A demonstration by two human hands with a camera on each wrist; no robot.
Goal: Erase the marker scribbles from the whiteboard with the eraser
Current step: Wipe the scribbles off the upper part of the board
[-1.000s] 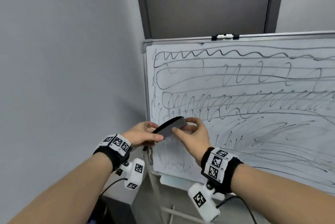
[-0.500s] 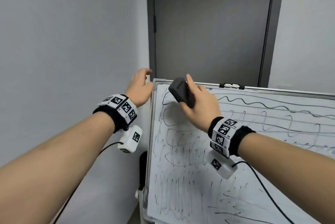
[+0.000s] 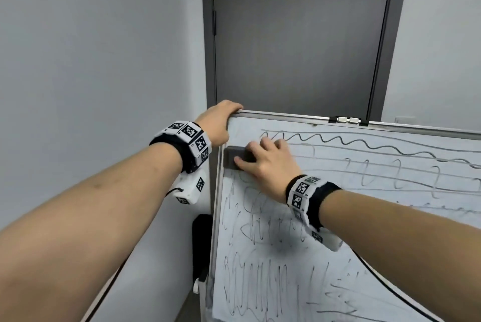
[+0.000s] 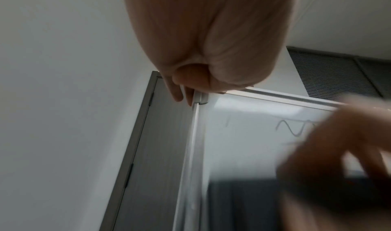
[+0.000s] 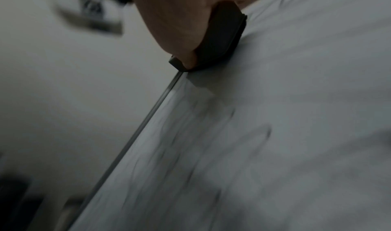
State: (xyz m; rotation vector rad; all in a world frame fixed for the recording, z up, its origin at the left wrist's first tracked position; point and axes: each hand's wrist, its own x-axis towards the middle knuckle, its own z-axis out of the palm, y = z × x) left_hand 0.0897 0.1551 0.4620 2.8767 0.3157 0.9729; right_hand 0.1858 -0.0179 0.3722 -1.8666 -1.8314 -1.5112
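Note:
The whiteboard [image 3: 364,217] leans in front of me, covered with black marker scribbles [image 3: 260,282]. My right hand [image 3: 263,163] grips the dark grey eraser [image 3: 235,156] and presses it flat against the board near the top left edge. In the right wrist view the eraser [image 5: 220,39] sits on the board surface [image 5: 275,117] right at its left frame. My left hand [image 3: 221,121] grips the board's top left corner, fingers curled over the frame. The left wrist view shows those fingers [image 4: 180,92] hooked behind the corner [image 4: 201,99]. A strip above the eraser is wiped clean.
A dark grey door [image 3: 299,43] stands behind the board, with grey wall [image 3: 91,61] to the left. A black object [image 3: 201,243] sits on the floor by the board's left edge. A clip [image 3: 347,120] is on the top frame.
Both hands rose from holding the eraser together. The left hand went to the board's top left corner and took hold. The right hand carried the eraser up and pressed it on the board.

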